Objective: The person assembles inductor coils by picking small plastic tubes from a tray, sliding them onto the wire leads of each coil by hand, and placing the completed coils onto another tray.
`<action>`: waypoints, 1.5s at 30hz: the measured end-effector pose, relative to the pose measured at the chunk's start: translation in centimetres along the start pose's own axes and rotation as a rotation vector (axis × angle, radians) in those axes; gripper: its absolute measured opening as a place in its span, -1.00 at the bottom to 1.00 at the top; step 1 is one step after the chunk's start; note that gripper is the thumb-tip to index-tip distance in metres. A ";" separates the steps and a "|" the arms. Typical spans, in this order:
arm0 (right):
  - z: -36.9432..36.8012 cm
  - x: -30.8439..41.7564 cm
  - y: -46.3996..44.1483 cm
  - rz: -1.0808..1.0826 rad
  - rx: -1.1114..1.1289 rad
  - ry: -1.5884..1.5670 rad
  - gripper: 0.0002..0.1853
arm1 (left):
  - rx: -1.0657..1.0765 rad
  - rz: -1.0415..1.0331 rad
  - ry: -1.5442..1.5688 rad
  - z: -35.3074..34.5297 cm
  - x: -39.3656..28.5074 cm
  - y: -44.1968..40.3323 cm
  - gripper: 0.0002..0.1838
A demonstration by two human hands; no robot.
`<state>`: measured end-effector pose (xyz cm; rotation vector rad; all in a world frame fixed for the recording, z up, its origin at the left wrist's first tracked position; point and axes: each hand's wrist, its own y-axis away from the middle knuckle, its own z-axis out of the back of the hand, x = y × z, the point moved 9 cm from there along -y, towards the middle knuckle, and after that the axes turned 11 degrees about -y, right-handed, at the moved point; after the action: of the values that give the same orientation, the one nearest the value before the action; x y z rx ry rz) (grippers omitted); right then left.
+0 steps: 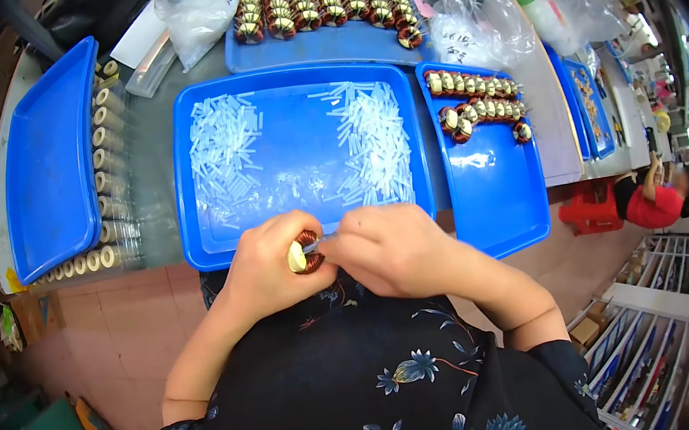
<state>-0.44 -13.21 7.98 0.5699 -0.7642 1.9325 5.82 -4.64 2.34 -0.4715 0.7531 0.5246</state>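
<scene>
Head view: blue rectangular tray (pixel 300 169) holds translucent tubes (pixel 377 146); left hand (pixel 263 266) grips copper-wound ring (pixel 296 257), right hand (pixel 391 244) curled against it, hold unclear.

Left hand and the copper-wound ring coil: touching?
Touching. The head view shows it: the left hand curls around the copper-wound ring coil, with no gap between the fingers and its edge.

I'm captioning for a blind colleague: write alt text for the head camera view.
A person's left hand holds a copper-wound coil, with the right hand at its side. Before them, a blue tray holds two piles of short translucent tubes; a tray behind it and another to its right carry rows of similar coils.
</scene>
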 end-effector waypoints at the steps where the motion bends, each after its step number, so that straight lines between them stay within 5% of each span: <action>1: 0.7 -1.1 -0.1 -0.053 -0.019 -0.089 -0.85 | 0.018 0.062 0.030 0.1 0.5 -0.1 -0.63; 3: 2.6 -4.3 -0.4 -0.156 -0.053 -0.265 -0.89 | 0.050 0.186 0.091 0.8 1.1 -0.1 -0.61; 5: 5.6 -9.2 -0.3 -0.414 -0.182 -0.097 -0.91 | 0.046 0.295 0.372 1.0 2.4 1.0 -0.59; 8: 4.7 -13.8 0.4 -0.544 -0.077 -0.044 -0.87 | -0.014 0.331 0.590 1.2 3.8 2.0 -0.64; 13: 0.7 -14.2 -0.6 -0.588 0.114 0.214 -0.80 | -0.072 0.442 0.858 0.4 4.7 2.5 -0.78; 18: -0.7 -17.0 0.4 -0.700 0.106 0.227 -0.82 | -0.114 0.454 0.781 0.5 5.3 3.1 -0.87; 26: -0.1 -13.6 0.4 -0.505 -0.019 0.307 -0.75 | -0.139 0.528 0.738 0.1 5.0 1.9 -0.91; 35: 3.9 -9.7 -0.1 -0.245 -0.442 -0.251 -0.72 | -0.173 0.423 0.660 0.0 3.4 1.4 -0.77; 38: 2.4 -9.3 -0.3 -0.461 -0.408 -0.838 -0.71 | -0.167 0.406 0.681 0.1 3.0 0.9 -0.82; 41: 1.1 -8.5 -0.5 -0.408 -0.477 -1.156 -0.76 | -0.092 0.428 0.733 -0.3 2.8 0.5 -0.85; 45: 1.1 -8.0 -0.6 -0.341 -0.553 -1.148 -0.77 | 0.007 0.495 0.856 -1.8 1.8 -0.2 -0.82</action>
<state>3.67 -18.59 3.62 1.3532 -1.6897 0.8749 6.16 -5.32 -0.10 -0.5022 1.7183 0.7865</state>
